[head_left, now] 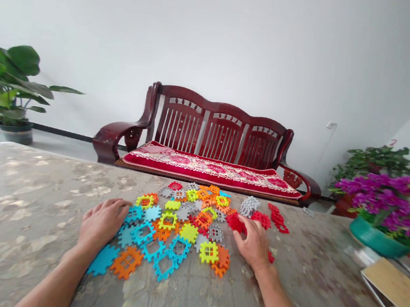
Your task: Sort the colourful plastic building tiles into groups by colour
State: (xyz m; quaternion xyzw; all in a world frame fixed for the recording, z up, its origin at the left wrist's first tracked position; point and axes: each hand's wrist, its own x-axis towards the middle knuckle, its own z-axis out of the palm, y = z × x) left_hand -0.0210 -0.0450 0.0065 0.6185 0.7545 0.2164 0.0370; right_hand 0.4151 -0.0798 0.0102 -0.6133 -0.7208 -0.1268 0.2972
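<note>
A heap of flat plastic interlocking tiles (183, 222) in blue, orange, yellow-green, grey and red lies spread on the marbled table (30, 213). My left hand (100, 224) rests palm down at the heap's left edge, fingers stretched out over blue tiles (134, 231). My right hand (254, 244) lies at the right edge, fingers curled loosely onto a red tile (235, 222); whether it grips the tile is unclear. More red pieces (277, 217) and a grey piece (249, 206) lie just beyond it.
A dark wooden bench with a red cushion (211, 166) stands behind the table. A pot of purple flowers (393, 207) and stacked books (394, 290) sit at the table's right. Green plants stand at far left (10, 84) and right (380, 162).
</note>
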